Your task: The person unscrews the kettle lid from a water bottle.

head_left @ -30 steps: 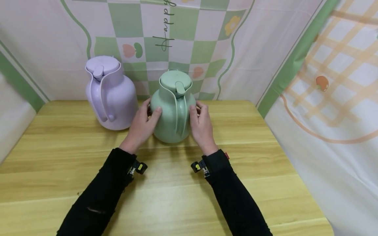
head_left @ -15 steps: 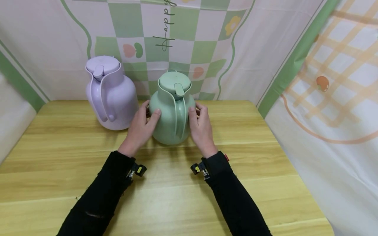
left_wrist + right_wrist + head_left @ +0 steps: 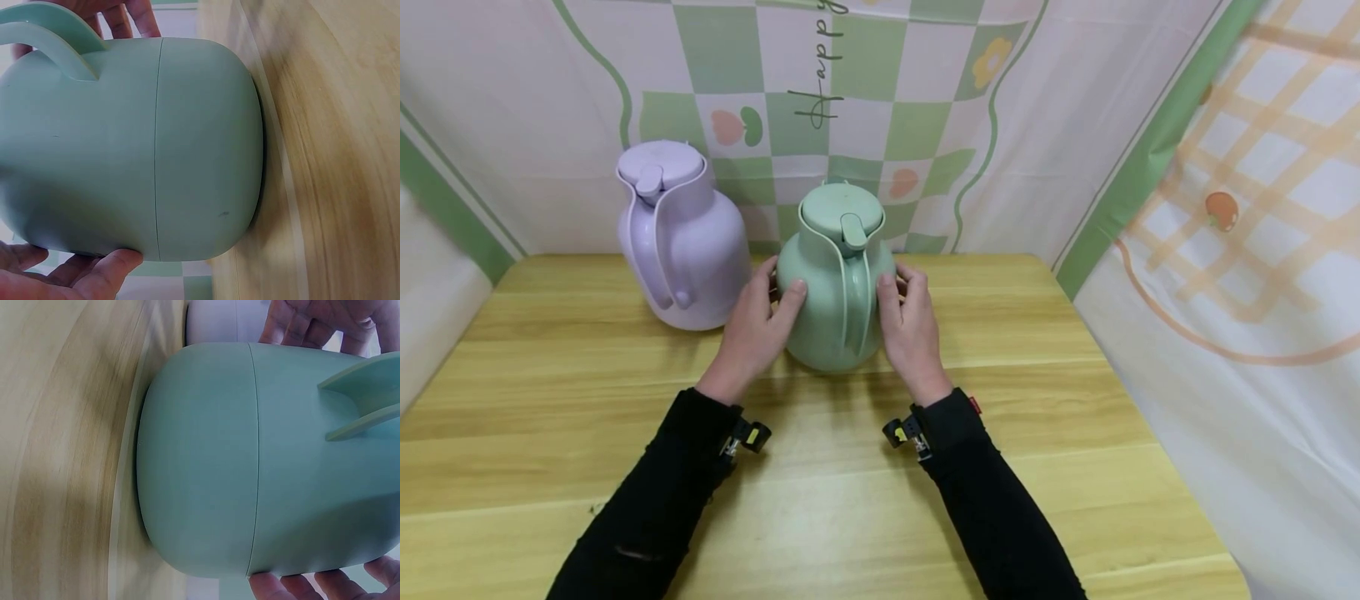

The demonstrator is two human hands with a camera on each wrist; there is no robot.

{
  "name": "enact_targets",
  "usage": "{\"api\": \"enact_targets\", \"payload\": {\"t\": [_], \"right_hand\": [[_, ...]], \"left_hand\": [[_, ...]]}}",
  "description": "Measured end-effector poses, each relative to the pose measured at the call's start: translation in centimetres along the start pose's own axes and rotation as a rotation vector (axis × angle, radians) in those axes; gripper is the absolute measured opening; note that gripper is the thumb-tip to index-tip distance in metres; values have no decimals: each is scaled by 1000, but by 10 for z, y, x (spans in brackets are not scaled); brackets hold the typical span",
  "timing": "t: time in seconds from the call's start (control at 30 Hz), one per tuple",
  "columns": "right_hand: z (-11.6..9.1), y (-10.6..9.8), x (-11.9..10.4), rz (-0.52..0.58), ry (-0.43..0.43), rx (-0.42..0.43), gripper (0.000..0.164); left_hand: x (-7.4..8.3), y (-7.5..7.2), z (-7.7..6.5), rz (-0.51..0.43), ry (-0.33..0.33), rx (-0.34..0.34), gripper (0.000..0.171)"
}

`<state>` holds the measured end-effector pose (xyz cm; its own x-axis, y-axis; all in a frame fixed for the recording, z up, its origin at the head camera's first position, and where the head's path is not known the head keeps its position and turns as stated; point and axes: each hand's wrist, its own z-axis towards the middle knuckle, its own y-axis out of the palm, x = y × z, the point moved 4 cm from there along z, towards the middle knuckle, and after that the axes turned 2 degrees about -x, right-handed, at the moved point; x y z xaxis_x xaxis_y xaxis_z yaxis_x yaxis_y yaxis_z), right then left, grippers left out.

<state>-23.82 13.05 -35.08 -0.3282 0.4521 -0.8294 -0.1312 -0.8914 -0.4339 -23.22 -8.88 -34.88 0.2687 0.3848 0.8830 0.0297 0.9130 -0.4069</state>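
A mint-green thermos jug [image 3: 829, 308] stands upright on the table, its handle facing me and its lid on top. My left hand [image 3: 754, 323] holds the jug's left side, thumb on the front of the body. On the opposite side, my right hand [image 3: 910, 329] holds it with the thumb beside the handle; its other fingers are partly hidden behind the jug in the head view. In the right wrist view, fingertips [image 3: 300, 586] press along the body. The left wrist view shows the jug's base [image 3: 240, 156] at the tabletop.
A lilac thermos jug [image 3: 700, 250] of like shape stands to the left, close to my left hand. The wooden table [image 3: 850, 500] ends at the back against a checked curtain [image 3: 865, 67]. Another printed cloth [image 3: 1247, 275] hangs on the right.
The green jug has shifted slightly toward me and a little to the left, with both hands on it. The lilac jug stays in place.
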Motion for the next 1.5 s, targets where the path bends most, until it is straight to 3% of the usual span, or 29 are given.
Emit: {"api": "enact_targets", "payload": {"t": [0.53,1.33,1.5], "right_hand": [[-7,1,-3,-14,0,15,66],[-16,2,-3,12,-1,13,69],[-12,2,-5,8,-82,22,63]], "left_hand": [[2,-1,-6,6,32,35,79],[4,-1,-14,13,38,17,76],[3,0,-14,2,36,18,77]]}}
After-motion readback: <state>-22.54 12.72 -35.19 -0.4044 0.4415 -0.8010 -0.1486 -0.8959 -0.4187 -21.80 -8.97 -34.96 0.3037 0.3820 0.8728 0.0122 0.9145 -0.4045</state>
